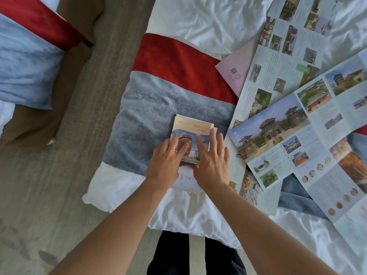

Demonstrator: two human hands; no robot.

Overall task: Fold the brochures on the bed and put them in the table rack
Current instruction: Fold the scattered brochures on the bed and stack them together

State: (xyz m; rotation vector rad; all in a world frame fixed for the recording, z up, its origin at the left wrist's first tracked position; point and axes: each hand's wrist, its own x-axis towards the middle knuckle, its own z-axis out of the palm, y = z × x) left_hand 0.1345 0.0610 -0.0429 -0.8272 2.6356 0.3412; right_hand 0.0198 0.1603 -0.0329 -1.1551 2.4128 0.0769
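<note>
On the left, a second bed (29,62) with a red and blue runner sits across the carpet (83,135). My left hand (166,161) lies flat, fingers straight, pressing the folded brochure (191,132) onto the blue band of the bed runner (158,108). My right hand (213,161) presses the same brochure beside it, fingers spread and straight. Under it there seems to be another folded leaflet (186,181), partly hidden by my wrists. To the right, the unfolded brochures (288,124) overlap on the white sheet (208,20), along with a pink leaflet (236,70).
</note>
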